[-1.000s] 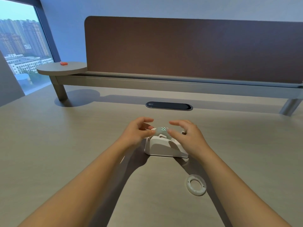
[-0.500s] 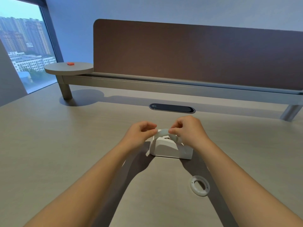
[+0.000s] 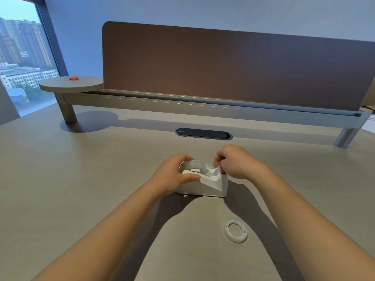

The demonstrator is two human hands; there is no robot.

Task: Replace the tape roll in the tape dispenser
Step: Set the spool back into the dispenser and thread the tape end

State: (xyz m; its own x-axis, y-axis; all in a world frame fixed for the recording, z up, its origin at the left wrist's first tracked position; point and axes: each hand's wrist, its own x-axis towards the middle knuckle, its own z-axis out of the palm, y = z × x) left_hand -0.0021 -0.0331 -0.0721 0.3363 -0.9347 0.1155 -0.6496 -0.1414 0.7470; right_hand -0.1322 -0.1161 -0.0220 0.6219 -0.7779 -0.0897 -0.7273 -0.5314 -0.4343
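White dispenser [image 3: 205, 184] gripped by left hand [image 3: 172, 177] | right hand [image 3: 236, 164] pinching tape end | empty core [image 3: 235, 230] nearby

Beige desk [image 3: 81, 189] carries white tape dispenser [image 3: 205, 185], empty white ring [image 3: 235, 230], probably spent core.

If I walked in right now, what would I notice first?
Two bare arms reach to the middle of the desk, where the left hand steadies a white tape dispenser holding a tape roll, and the right hand pinches at its front end. A white ring lies alone, nearer on the right. Behind stands a big brown divider.
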